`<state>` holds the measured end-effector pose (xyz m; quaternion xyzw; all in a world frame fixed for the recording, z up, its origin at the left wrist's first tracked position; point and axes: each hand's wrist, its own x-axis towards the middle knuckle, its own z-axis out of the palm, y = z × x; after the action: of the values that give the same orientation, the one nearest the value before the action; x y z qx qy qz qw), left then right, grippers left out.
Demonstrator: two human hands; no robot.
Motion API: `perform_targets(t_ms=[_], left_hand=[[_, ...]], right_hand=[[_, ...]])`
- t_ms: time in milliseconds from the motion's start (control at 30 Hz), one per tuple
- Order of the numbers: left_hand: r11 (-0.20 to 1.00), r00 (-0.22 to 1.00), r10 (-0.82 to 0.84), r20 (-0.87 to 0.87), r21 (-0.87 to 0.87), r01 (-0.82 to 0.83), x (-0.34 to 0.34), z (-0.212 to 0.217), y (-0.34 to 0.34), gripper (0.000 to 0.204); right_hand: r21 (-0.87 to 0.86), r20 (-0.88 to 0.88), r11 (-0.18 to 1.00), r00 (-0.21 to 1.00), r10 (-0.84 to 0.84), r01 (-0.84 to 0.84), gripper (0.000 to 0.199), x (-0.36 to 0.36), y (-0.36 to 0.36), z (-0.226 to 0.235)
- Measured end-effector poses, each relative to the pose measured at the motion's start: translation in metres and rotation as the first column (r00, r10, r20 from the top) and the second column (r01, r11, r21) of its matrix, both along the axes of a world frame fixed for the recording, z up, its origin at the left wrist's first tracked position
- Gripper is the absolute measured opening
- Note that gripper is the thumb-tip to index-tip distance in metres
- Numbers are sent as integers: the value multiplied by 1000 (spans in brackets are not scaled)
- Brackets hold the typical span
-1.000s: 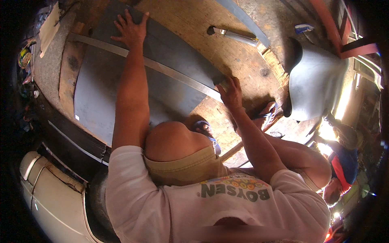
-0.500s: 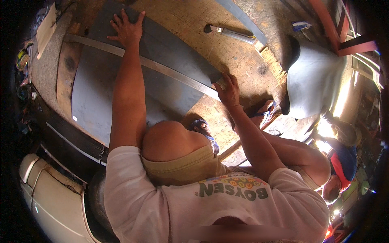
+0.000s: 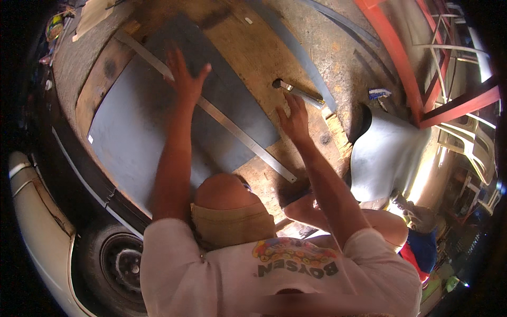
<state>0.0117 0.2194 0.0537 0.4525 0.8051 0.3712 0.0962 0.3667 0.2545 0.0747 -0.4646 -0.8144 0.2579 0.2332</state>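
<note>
Head view, looking down over a person bent above a bench point(image 3: 264, 58) of worn brown board. The left hand point(image 3: 185, 79) lies spread wide, fingers splayed, palm down on the long metal straightedge point(image 3: 232, 127) where that strip crosses the grey sheet point(image 3: 142, 132); it grips nothing and seems only to press. The right hand point(image 3: 294, 119) rests on the bare board just past the sheet's right edge, fingers loosely extended, close to the handled tool point(image 3: 298, 92) but, as far as can be told, not closed on it; whether the fingertips touch it cannot be told.

Judged from this pose, the step in hand is pinning the straightedge for a mark or cut; to do it well, weight should bear straight down near the strip's middle so that neither end pivots, fingers kept behind the working edge, and the tool drawn along the strip in 1 steady pass.

Materials: the sheet is flat, matt, dark grey, thin, with 1 rounded-looking corner, lying diagonally on the bench; the straightedge is narrow, pale, dull-bright metal, running from upper left to lower right and overhanging the sheet at both ends; the tool has a slim pale body and dark head. A second grey sheet point(image 3: 385, 153), curled upward, stands to the right beside red steel framing point(image 3: 401, 58); a pale vehicle body and tyre point(image 3: 121, 269) sit lower left.
</note>
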Motion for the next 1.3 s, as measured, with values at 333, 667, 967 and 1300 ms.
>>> perform_targets(t_ms=[333, 667, 967, 1300], left_hand=[[995, 964, -31, -263, -96, 6, 15, -106, -155, 111], [997, 947, -48, -318, -76, 25, 5, -112, -164, 108], [983, 941, -160, -298, -133, 125, 72, -103, -139, 84], [840, 911, -349, -220, -504, 201, 133, -62, -86, 112]], right_hand=[[258, 248, 964, 969, 0, -66, 42, -212, 207, -120], [-52, 188, 994, 979, -80, 91, 40, -223, 202, -101], [-68, -53, 997, 998, -31, 27, 17, -50, -40, -66], [-53, 9, 994, 995, 95, -94, 14, -11, -136, -88]])
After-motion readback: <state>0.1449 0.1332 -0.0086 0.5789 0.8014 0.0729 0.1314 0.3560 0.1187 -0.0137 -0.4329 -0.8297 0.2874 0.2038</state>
